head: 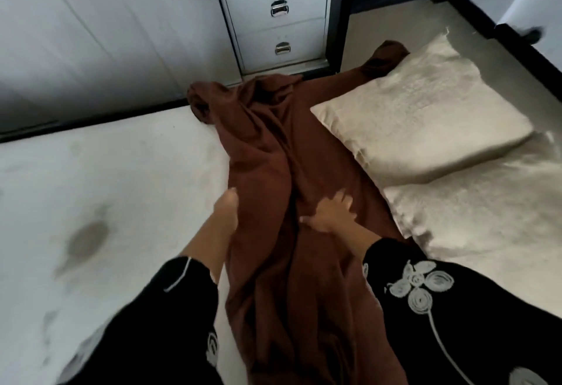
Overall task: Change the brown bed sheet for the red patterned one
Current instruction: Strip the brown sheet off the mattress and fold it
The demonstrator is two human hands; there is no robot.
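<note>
Fingers of the left hand (pixel 226 217) are hidden at the left edge of the brown sheet (pixel 267 153), so whether they grip the cloth cannot be told. The right hand (pixel 330 215) is motion-blurred but lies flat on the sheet, fingers spread and pressing. The sheet's near end is cut off by the lower frame edge, and the drawer cabinet (pixel 273 28) is cut off at the top.

Counted left to right: one mattress (pixel 106 171), two hands in two black sleeves (pixel 158 308), one sheet, two pillows, and one cabinet showing two full drawers.

The mattress is bare and white, with grey blotches toward its left side. The sheet is soft matte brown cloth, gathered into one long rumpled band. It runs from the mattress's far edge, by the cabinet foot, down between the sleeves. One tail reaches the far pillow's (pixel 425 117) left corner.

White embroidered flowers mark the sleeves. Both pillows are cream, sheeny and rectangular, and the near pillow (pixel 486 202) lies just beside the sheet's right edge. The cabinet is pale metal with chrome cup handles.
</note>
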